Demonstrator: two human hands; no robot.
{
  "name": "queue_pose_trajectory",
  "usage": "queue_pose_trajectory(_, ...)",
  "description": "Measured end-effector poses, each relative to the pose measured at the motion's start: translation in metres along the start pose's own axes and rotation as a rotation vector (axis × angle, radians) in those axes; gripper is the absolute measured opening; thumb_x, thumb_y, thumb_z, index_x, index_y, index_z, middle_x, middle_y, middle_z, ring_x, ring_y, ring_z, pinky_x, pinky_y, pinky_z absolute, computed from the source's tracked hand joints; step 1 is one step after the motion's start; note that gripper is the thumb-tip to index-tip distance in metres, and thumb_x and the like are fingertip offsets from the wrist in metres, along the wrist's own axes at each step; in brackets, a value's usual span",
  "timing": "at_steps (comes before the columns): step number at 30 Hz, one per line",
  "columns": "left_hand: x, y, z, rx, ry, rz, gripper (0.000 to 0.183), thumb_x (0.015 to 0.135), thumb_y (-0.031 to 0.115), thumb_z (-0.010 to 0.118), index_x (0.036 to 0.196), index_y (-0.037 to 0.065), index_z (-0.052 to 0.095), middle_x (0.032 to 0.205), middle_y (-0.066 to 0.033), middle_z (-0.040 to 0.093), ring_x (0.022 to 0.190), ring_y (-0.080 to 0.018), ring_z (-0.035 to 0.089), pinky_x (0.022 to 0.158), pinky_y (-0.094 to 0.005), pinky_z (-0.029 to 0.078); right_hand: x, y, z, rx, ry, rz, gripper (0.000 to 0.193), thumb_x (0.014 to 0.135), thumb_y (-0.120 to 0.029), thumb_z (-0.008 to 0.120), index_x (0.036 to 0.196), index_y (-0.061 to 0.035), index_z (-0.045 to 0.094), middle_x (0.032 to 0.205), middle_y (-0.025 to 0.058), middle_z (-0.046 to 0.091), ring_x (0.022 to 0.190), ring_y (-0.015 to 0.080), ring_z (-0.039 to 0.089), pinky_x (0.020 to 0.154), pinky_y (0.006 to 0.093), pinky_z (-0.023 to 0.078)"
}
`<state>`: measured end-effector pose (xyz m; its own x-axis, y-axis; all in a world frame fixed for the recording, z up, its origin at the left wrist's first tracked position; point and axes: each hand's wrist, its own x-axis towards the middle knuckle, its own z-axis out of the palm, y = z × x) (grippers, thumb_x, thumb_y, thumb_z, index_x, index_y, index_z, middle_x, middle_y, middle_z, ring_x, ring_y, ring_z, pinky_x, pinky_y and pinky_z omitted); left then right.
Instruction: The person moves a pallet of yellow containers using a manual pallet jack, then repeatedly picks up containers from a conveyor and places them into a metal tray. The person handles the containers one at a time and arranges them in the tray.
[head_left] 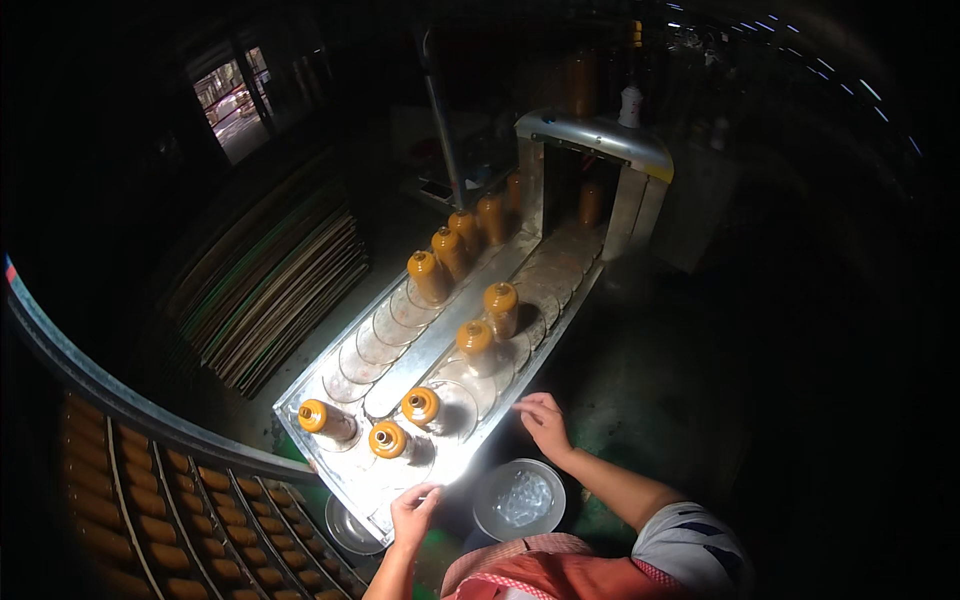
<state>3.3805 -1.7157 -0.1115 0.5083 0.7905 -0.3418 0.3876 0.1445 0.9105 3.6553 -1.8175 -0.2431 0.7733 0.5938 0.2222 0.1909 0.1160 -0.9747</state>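
Note:
My left hand (pixel 413 512) is at the near edge of a metal conveyor (pixel 375 510), fingers loosely bent and apart from the thumb, holding nothing I can see. Along the conveyor's right edge, my right hand (pixel 544 420) has its fingers stretched toward the rim, with nothing visible in them. Nearest my left hand stands an orange-brown bottle (pixel 388 440) with a short narrow neck. Just beyond it is a similar bottle (pixel 421 406), and another bottle (pixel 326 420) stands at the left corner. Two more bottles, one in front (pixel 475 340) and one behind (pixel 501 302), stand farther up the right lane.
Several bottles line the left lane toward a metal arch (pixel 595 140). Overlapping round plates (pixel 375 345) form the track around a raised centre strip (pixel 420 365). A basin (pixel 519 500) sits below the right edge. Racks of bottles (pixel 200 520) and stacked boards (pixel 280 300) stand left.

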Motion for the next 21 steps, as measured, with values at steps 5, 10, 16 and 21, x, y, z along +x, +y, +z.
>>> queue_pose_trajectory(5,-0.173,0.018,-0.032,-0.06,0.597,-0.184,0.015,0.093,0.004,0.067,0.106,-0.001,0.073,0.091,-0.0047,0.072,0.076,-0.0082,0.063,0.064,-0.0214,0.05,-0.119,-0.043,0.009,0.199,-0.561,0.236,0.03,0.086,0.001,0.06,0.109,-0.0105,0.075,0.103,0.0081,0.06,0.091,0.0196,0.061,0.078,0.0297,0.051)
queue_pose_trajectory(10,-0.304,0.046,-0.09,-0.045,1.072,0.092,0.015,0.094,0.003,0.065,0.107,-0.001,0.072,0.089,-0.0029,0.07,0.074,-0.0076,0.062,0.065,-0.022,0.049,-0.171,-0.133,0.068,0.308,-1.207,0.118,0.03,0.086,-0.003,0.064,0.112,-0.0133,0.074,0.101,0.0081,0.063,0.094,0.0211,0.063,0.084,0.0298,0.052)
queue_pose_trajectory(16,-0.493,0.13,-0.177,0.597,1.706,0.364,0.025,0.097,0.007,0.062,0.121,0.007,0.067,0.119,-0.0027,0.063,0.103,-0.0119,0.062,0.079,-0.025,0.053,-0.209,-0.246,0.188,0.47,-1.363,0.017,0.034,0.086,0.002,0.066,0.118,-0.009,0.072,0.109,0.0042,0.059,0.096,0.0139,0.062,0.082,0.0278,0.054)
queue_pose_trajectory(21,-0.695,0.158,-0.263,1.081,2.028,0.192,0.038,0.095,0.014,0.064,0.133,0.014,0.06,0.14,-0.0083,0.052,0.129,-0.0266,0.052,0.107,-0.0446,0.045,-0.311,-0.478,0.339,0.768,-1.468,-0.538,0.048,0.08,-0.004,0.074,0.126,-0.0115,0.067,0.127,0.0098,0.056,0.107,0.0209,0.061,0.083,0.0286,0.053)
